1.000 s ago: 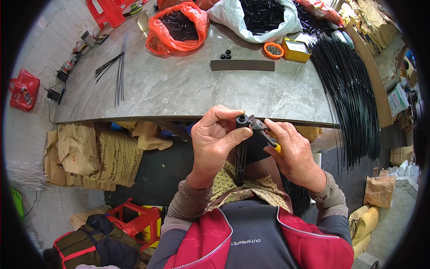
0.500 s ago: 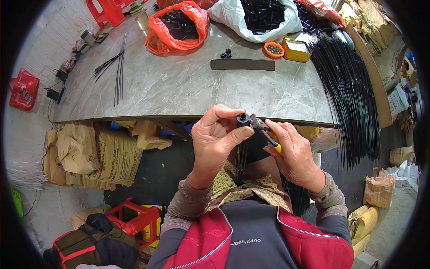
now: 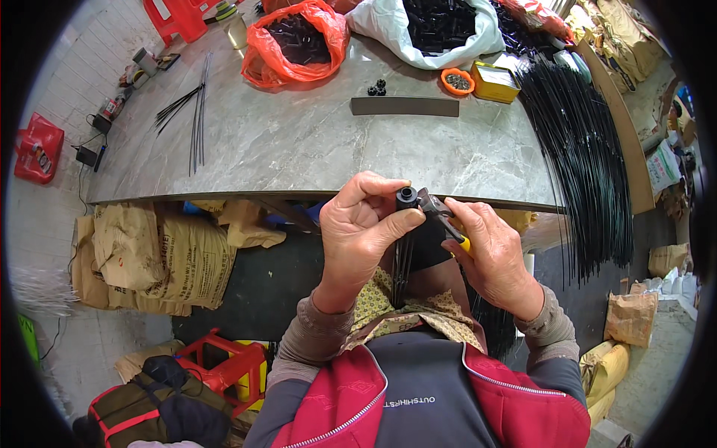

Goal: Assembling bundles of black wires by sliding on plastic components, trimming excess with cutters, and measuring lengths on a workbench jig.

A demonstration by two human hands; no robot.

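My left hand [image 3: 358, 233] pinches a black round hub [image 3: 406, 196] with a hole in its top between thumb and forefinger. Thin black rods [image 3: 402, 272] hang down from below the hub toward my lap. In my right hand [image 3: 489, 257] is a pair of pliers [image 3: 435, 204] with a dark metal head and yellow-and-black handles. The head of the pliers is right beside the hub's right side; whether the jaws grip anything is too small to tell. Both hands are just off the table's near edge, above my lap.
Across the grey table [image 3: 299, 149] lie a flat dark strip [image 3: 405, 107], small black parts [image 3: 377, 88], an orange dish [image 3: 457, 81], a yellow tin [image 3: 494, 82] and loose rods [image 3: 199, 119]. Bags of black pieces [image 3: 295, 75] stand behind. A thick rod bundle [image 3: 586, 164] overhangs the right edge.
My right hand and the pliers have shifted very slightly to the right. My left hand keeps the hub in nearly the same place.
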